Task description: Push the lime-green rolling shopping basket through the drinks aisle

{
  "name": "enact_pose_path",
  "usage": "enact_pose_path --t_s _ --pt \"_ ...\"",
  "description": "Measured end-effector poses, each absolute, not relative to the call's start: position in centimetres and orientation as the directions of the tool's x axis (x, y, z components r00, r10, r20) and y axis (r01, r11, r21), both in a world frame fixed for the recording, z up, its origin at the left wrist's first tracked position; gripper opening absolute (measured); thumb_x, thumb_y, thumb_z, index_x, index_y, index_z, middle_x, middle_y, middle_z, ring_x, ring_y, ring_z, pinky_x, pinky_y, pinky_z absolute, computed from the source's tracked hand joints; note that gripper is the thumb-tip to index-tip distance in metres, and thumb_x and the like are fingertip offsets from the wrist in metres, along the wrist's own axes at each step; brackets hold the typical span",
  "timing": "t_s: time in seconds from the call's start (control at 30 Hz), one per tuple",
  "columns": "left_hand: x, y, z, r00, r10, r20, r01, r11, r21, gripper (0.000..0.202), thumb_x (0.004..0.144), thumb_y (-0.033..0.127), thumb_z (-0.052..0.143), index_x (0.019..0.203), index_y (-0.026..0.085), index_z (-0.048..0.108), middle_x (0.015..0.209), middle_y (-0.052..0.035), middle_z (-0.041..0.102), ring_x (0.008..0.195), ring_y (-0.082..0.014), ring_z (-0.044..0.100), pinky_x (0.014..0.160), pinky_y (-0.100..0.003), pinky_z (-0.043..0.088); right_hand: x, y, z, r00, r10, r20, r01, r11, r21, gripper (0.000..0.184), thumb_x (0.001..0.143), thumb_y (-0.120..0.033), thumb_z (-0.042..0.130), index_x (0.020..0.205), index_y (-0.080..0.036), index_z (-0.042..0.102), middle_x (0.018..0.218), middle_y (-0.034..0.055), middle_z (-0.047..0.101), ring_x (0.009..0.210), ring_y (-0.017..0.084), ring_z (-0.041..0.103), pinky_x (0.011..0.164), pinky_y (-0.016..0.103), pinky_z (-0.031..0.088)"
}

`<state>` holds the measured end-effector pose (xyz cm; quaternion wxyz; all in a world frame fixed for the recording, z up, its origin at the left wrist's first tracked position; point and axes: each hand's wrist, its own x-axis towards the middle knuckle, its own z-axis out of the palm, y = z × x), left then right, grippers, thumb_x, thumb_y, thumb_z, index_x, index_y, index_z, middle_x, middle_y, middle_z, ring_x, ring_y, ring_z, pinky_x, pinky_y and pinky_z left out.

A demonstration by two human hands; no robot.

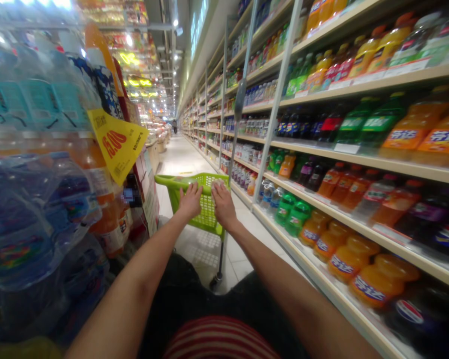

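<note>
A lime green shopping basket on wheels (175, 185) rolls ahead of me in a supermarket aisle. My left hand (190, 199) rests on its near rim with fingers curled over the edge. My right hand (222, 202) lies beside it on the same rim, fingers folded over the edge and covering something pale that I cannot make out. Both arms stretch forward from my body. A black wheel leg (217, 276) of the basket shows below my right forearm.
Shelves of soft drink bottles (359, 149) run along the right. Shrink-wrapped bottle packs (41, 199) with a yellow price sign (116, 144) are stacked on the left. The white tiled aisle floor (179, 154) runs far ahead. A grey pole (241, 99) stands by the shelves.
</note>
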<state>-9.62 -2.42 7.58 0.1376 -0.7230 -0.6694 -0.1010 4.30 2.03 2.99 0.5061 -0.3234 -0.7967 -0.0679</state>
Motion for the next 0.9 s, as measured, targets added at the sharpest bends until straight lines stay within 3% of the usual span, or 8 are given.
enact_pose_path --t_s 0.13,0.3,0.43,0.9 --pt "-10.1 -2.2 8.3 0.14 0.938 0.316 0.99 -0.126 -0.065 0.07 0.072 0.017 0.047 0.138 0.022 0.025 0.15 -0.0055 0.017 0.137 -0.025 0.012 0.109 -0.053 0.011 5.2 3.1 4.0 -0.258 0.508 0.822 0.65 0.721 -0.241 0.045 0.08 -0.005 0.036 0.122 -0.011 0.051 0.134 0.014 0.045 0.131 0.025 0.029 0.105 0.049 0.029" --pt "-11.8 -2.1 8.5 -0.085 0.946 0.312 0.996 0.076 0.04 0.075 0.072 0.021 0.05 0.14 0.017 0.018 0.151 -0.0115 0.01 0.137 -0.0287 0.01 0.107 -0.055 0.016 6.6 4.2 3.9 -0.3 0.511 0.806 0.675 0.711 -0.199 0.047 0.074 -0.003 0.04 0.117 -0.011 0.055 0.128 0.0139 0.051 0.126 0.025 0.037 0.103 0.044 0.032" --pt "-12.3 -2.3 8.4 -0.057 0.958 0.282 0.998 0.056 0.011 0.078 0.07 0.02 0.051 0.141 0.018 0.018 0.151 -0.0115 0.011 0.138 -0.0292 0.009 0.107 -0.057 0.014 7.4 4.9 3.0 -0.284 0.508 0.813 0.654 0.723 -0.223 0.042 0.075 -0.007 0.041 0.113 -0.014 0.057 0.124 0.0114 0.054 0.121 0.024 0.042 0.102 0.044 0.034" --pt "-11.8 -2.6 8.5 -0.046 0.936 0.35 0.999 0.04 0.026 0.071 0.072 0.021 0.052 0.138 0.021 0.026 0.15 -0.0099 0.018 0.136 -0.0278 0.015 0.107 -0.057 0.015 8.6 4.9 2.4 -0.221 0.504 0.835 0.672 0.699 -0.244 0.042 0.076 -0.009 0.042 0.115 -0.015 0.056 0.124 0.0108 0.055 0.123 0.024 0.04 0.102 0.045 0.034"
